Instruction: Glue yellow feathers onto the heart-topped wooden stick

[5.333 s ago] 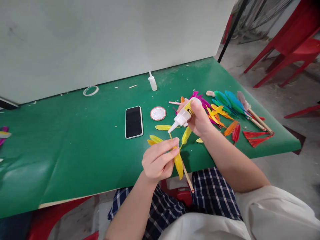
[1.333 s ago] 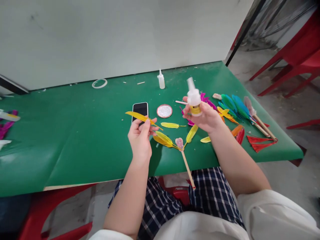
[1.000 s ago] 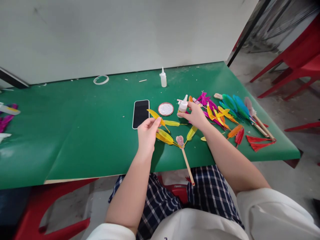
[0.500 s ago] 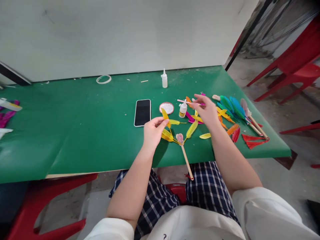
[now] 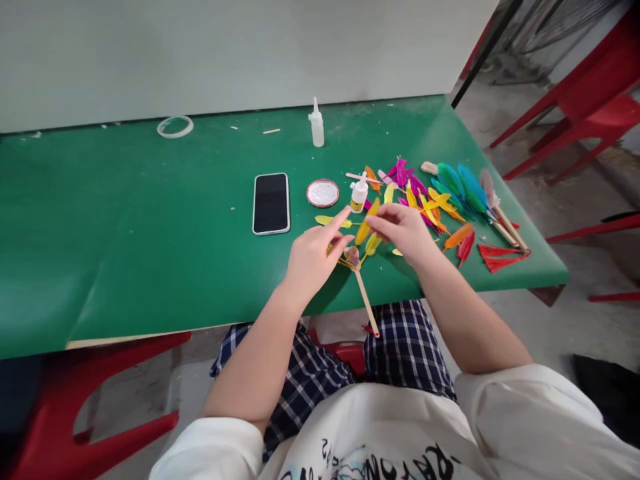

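A yellow feather (image 5: 368,222) is pinched upright in the fingers of my right hand (image 5: 407,233). My left hand (image 5: 317,259) is just left of it, index finger and thumb apart with nothing between them. Below both hands lies a wooden stick (image 5: 367,301) with a pale pinkish pad (image 5: 352,257) at its top. Yellow-green feathers fan out from that pad, partly covered by my left hand. Right behind the hands stands a small white glue bottle (image 5: 359,195) with a yellow label. A pale pink flat stick (image 5: 363,178) lies behind the bottle.
A round white lid (image 5: 323,193), a phone (image 5: 271,204) and another dropper bottle (image 5: 317,127) stand or lie farther back. A tape ring (image 5: 175,135) is at the far left. Magenta feathers (image 5: 404,173), blue-green feathers (image 5: 456,183) and red tassels (image 5: 501,257) crowd the right side.
The yellow feather has passed from my left hand to my right. My right hand has let go of the pink flat stick and come in closer. The view has shifted.
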Available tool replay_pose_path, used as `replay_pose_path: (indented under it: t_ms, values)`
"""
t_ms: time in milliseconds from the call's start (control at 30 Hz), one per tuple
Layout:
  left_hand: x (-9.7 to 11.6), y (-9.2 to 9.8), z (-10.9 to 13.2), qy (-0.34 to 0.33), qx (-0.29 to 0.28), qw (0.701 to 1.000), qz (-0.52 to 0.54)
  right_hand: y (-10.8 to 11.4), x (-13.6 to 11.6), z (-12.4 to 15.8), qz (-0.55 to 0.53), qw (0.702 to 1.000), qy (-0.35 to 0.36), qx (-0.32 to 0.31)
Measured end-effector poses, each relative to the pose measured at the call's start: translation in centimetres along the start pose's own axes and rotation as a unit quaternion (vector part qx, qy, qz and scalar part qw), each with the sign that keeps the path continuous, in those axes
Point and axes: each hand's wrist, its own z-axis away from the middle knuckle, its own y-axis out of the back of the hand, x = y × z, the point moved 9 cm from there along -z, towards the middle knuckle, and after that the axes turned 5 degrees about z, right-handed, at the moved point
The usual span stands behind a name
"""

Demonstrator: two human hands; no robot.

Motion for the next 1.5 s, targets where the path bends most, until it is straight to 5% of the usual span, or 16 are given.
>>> replay_pose_path:
  t_ms: [167, 267, 400, 1500]
  values:
    - [0.1, -1.6, 0.7, -0.042, -0.161, 0.983, -0.071, 3.1, 3.8, 0.9, -0.046, 0.992, -0.085, 0.076]
    - [0.1, -3.4, 2.0, -0.030, -0.296, 0.952, -0.067, 3.3, 4.5, 1.3, -0.039, 0.991, -0.080, 0.098]
    - [0.2, -4.4, 2.9, 0.004, -0.376, 0.924, -0.069, 2.6, 4.3, 1.1, 0.007, 0.994, -0.072, 0.082]
    - [-0.4, -4.7, 4.0, 0.035, -0.424, 0.895, -0.131, 1.3, 4.2, 0.5, 0.085, 0.995, -0.049, 0.032]
